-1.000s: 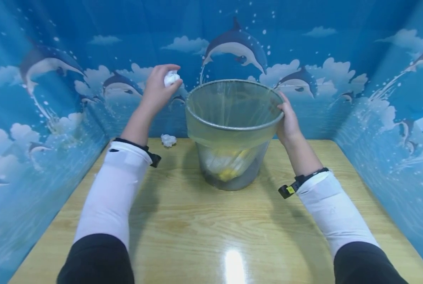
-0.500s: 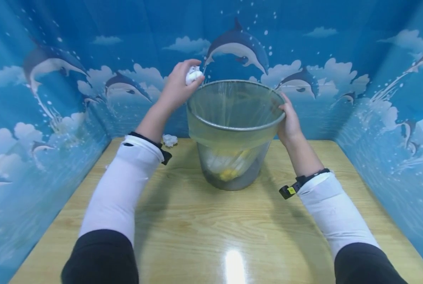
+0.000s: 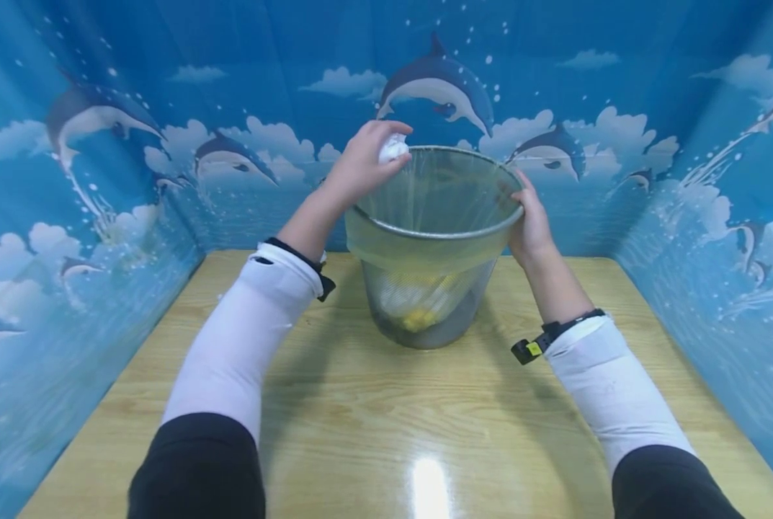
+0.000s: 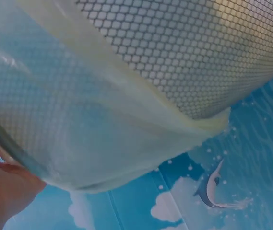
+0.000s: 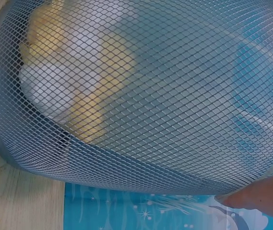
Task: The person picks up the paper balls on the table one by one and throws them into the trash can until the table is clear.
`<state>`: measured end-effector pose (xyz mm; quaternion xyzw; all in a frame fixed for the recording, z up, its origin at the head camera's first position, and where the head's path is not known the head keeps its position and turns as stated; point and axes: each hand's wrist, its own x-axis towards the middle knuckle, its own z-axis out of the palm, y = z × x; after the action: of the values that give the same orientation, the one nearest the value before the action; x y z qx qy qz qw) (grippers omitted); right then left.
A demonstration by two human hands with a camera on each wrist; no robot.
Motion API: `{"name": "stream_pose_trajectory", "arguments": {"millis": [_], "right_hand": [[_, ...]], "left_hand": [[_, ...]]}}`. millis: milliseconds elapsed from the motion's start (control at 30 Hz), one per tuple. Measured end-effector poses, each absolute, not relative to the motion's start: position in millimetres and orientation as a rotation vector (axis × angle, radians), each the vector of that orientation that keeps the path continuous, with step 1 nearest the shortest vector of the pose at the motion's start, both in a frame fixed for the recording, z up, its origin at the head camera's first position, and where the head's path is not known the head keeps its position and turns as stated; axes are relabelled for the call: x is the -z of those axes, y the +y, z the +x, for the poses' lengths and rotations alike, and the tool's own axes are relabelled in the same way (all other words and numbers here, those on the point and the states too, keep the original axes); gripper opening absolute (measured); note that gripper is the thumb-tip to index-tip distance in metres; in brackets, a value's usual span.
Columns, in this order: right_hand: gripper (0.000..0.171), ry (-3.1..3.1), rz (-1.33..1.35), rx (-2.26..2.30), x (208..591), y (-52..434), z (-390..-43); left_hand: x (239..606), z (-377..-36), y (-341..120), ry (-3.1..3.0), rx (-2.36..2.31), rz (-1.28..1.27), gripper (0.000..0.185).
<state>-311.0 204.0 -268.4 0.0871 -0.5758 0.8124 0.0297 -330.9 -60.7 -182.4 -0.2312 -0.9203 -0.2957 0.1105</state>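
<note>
The left hand [image 3: 360,167] holds a crumpled white paper ball [image 3: 392,148], its fingers curled round it and pinching it against the thumb. The ball sits just above the rim of the mesh wastebasket [image 3: 425,303], at about 10 o'clock on the rim's circle, over the edge of the opening. The left wrist view shows only a bit of that hand [image 4: 2,191] pressed close against the bin's liner-covered rim.

The right hand [image 3: 530,225] grips the rim at roughly 3 o'clock, fingers wrapped over the edge and clamped on it. A pale yellowish plastic liner [image 3: 425,249] is folded down over the rim and hangs partway down the outside of the mesh. Through the mesh in the right wrist view, white and yellow scraps [image 5: 74,81] lie at the bottom of the basket.

The wastebasket stands upright on the wooden worktop [image 3: 386,432], toward its far edge at 12 o'clock from the person. Blue panels printed with dolphins and clouds [image 3: 438,86] wall in the worktop on three sides.
</note>
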Motion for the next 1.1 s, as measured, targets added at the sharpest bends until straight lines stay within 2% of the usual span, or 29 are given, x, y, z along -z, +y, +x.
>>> {"name": "stream_pose_trajectory", "arguments": {"millis": [667, 1100], "right_hand": [[0.065, -1.772, 0.283, -2.494, 272, 206, -312], [0.065, -1.818, 0.297, -2.455, 270, 205, -315]], "left_hand": [[189, -328, -40, -2.871, 0.739, -0.817, 0.047], [188, -331, -64, -2.812, 0.797, -0.658, 0.051]]}}
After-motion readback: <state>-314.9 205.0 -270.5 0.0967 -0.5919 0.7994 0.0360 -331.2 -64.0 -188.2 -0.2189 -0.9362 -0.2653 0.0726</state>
